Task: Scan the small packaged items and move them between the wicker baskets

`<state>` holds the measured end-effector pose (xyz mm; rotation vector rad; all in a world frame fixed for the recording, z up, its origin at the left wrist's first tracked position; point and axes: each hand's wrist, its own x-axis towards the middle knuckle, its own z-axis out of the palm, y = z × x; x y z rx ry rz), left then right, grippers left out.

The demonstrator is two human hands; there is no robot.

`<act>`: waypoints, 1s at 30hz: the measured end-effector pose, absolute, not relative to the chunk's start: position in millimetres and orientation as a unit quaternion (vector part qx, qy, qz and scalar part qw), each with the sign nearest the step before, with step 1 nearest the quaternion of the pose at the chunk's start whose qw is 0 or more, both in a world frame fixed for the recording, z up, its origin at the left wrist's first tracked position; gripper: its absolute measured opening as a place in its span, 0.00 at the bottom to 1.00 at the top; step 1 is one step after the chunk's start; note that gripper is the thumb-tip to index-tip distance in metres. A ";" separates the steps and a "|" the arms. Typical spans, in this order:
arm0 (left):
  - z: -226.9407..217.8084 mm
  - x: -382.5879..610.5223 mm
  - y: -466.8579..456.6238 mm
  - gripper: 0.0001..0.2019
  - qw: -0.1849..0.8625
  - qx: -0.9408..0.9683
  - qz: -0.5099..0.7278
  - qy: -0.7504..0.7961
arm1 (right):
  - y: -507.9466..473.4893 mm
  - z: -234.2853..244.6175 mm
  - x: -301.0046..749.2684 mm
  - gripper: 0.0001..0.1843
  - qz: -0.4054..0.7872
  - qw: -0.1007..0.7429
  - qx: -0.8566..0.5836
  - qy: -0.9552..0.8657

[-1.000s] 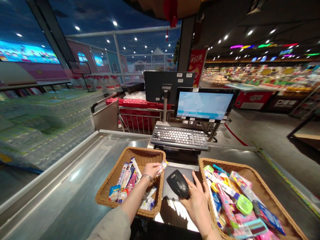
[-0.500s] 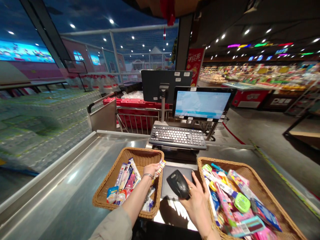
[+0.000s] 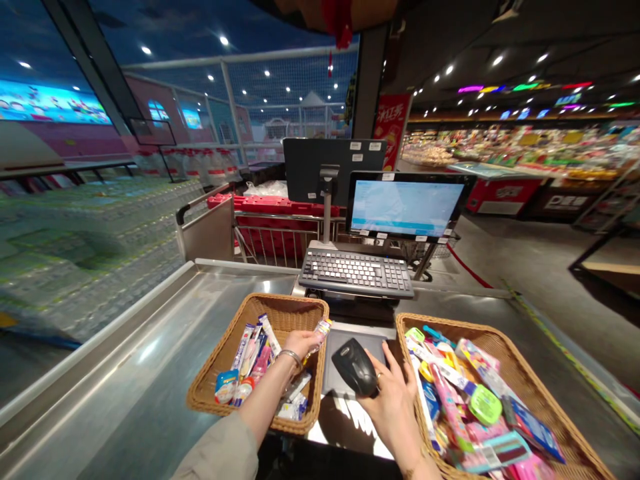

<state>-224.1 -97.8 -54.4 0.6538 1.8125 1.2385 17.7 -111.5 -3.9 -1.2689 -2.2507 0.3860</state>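
Note:
My left hand [image 3: 302, 343] is closed on a small packaged item [image 3: 320, 331], held over the right rim of the left wicker basket [image 3: 225, 350], which holds several packaged toothbrushes [image 3: 253, 360]. A bracelet sits on that wrist. My right hand [image 3: 395, 400] grips a black handheld barcode scanner [image 3: 355, 367] over the dark scanner pad [image 3: 350, 353] between the baskets. The right wicker basket [image 3: 520, 363] is piled with several colourful packaged items [image 3: 463, 400].
A keyboard [image 3: 357, 273] and a lit touchscreen monitor [image 3: 404, 207] stand behind the baskets, with a second screen's back [image 3: 333, 167] to the left. The steel checkout counter [image 3: 150, 360] runs left. Stacked bottled water [image 3: 75, 260] lies beyond; store aisles are at right.
The view shifted slightly. My left hand stays at the left basket's rim with the small packet; my right hand keeps the scanner in place.

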 end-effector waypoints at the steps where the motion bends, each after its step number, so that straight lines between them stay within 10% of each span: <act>1: -52.4 -225.2 -97.1 0.18 0.423 0.261 0.487 0.718 | -112.0 -3.8 17.7 0.17 0.144 0.261 -0.469 -0.831; 30: 12.7 -207.4 -84.2 0.06 0.109 0.406 0.430 0.799 | -106.3 43.7 7.2 0.19 0.114 0.307 -0.468 -0.820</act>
